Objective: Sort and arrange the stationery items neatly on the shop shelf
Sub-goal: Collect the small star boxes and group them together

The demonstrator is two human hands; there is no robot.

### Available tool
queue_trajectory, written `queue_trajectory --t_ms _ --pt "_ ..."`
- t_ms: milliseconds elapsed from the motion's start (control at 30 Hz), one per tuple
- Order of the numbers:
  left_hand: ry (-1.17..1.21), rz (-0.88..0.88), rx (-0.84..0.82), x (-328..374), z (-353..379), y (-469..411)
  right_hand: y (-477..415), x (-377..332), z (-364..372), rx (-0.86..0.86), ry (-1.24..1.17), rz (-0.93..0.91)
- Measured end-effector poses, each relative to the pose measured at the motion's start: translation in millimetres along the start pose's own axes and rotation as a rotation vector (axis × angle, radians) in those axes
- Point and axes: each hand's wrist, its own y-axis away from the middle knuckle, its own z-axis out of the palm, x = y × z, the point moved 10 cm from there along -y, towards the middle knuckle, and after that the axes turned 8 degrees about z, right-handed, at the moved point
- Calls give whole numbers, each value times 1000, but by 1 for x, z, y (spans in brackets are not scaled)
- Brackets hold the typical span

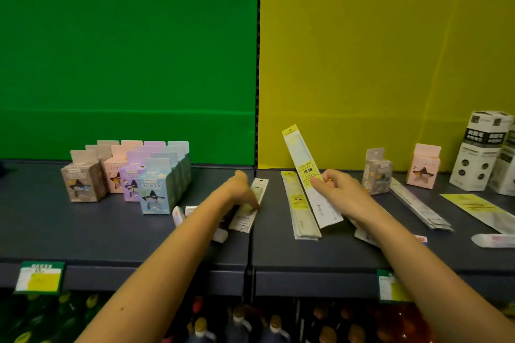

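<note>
My right hand (338, 191) grips a long packaged ruler (299, 157) with a yellow label, held tilted above the dark shelf (111, 231). Just below it a stack of similar rulers (299, 211) lies flat. My left hand (242, 189) rests palm down on another flat ruler pack (257, 188) near the shelf's middle seam, fingers pressing it; whether it grips it I cannot tell. Small white packs (178, 214) lie beside my left forearm.
A neat block of pastel star-window boxes (131, 175) stands at the left. At the right stand a grey box (376, 171), a pink box (423, 167), tall white boxes (479, 150), more ruler packs (420, 206) and a yellow flat pack (479, 209). Price tags (39, 277) hang on the shelf edge; bottles stand below.
</note>
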Motion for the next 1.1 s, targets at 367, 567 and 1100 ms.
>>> queue_trajectory --t_ms 367,567,1100 --pt "-25 -111 -136 0 13 7 -15 25 14 -7 290 131" --pt "-23 -25 -159 3 18 9 -9 25 20 11 372 153" --pt "550 173 22 33 -6 29 -2 16 29 70 643 120"
